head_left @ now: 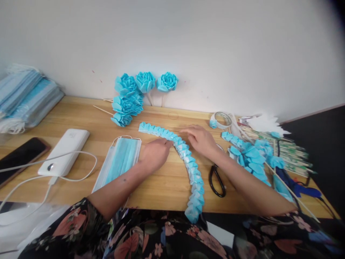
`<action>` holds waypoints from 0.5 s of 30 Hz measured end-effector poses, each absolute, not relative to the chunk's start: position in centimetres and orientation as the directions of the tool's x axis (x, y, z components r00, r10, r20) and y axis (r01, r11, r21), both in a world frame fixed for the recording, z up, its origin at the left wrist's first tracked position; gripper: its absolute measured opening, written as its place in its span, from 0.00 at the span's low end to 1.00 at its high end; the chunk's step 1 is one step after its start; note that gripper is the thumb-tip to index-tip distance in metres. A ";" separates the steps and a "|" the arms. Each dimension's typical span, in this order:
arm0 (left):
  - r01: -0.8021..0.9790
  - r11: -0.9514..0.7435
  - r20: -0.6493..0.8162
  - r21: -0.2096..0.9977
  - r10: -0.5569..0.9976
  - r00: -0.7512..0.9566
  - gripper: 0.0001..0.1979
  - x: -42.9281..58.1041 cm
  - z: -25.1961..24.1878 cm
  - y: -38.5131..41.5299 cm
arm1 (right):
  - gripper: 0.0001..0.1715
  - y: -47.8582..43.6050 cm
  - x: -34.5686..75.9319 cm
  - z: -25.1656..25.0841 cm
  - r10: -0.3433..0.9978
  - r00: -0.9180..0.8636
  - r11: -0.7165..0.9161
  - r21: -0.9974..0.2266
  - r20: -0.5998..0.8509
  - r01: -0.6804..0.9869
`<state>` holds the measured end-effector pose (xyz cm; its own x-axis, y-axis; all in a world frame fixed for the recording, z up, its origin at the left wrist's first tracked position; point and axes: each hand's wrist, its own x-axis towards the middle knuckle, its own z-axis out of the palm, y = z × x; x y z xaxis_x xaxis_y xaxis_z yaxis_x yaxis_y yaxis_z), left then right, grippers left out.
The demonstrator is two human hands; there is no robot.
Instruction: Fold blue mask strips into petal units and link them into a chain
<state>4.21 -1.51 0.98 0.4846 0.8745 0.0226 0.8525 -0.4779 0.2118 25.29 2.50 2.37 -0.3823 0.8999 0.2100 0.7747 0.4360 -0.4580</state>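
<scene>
A long curved strip of folded blue petals (192,167) lies on the wooden table, its lower end reaching over the front edge. My left hand (156,153) is closed at the left side of the strip, fingertips pressed together at its edge; what they pinch is too small to make out. Just right of the strip's upper part is my right hand (198,138), fingers apart and pointing left, with nothing visible in them. Blue masks (122,158) lie beside my left forearm. Black-handled scissors (217,181) rest under my right forearm, partly hidden.
Blue flowers on sticks (129,102) stand or lie near the wall. A tape roll (222,120), loose petal strips (250,156) and a blue glue gun (302,189) are at the right. At the left are a power bank (66,149), phone (25,156), cables and a mask stack (27,95).
</scene>
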 end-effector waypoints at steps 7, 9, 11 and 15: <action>0.855 -0.473 0.028 0.213 0.878 0.478 0.17 4.3 1.1 -1.5 | 0.26 2.4 24.8 1.6 0.800 -0.569 0.599 -0.251 0.188 0.760; 0.854 -0.474 0.025 0.213 0.877 0.480 0.18 4.2 1.0 -1.5 | 0.27 2.7 24.8 1.2 0.801 -0.572 0.599 -0.235 0.175 0.766; 0.852 -0.477 0.017 0.215 0.875 0.485 0.19 4.1 0.9 -1.4 | 0.27 2.9 24.8 0.9 0.804 -0.572 0.594 -0.232 0.161 0.770; 0.854 -0.473 -0.005 0.216 0.874 0.486 0.20 4.0 0.9 -1.3 | 0.28 3.0 24.8 0.7 0.832 -0.535 0.554 -0.281 0.148 0.783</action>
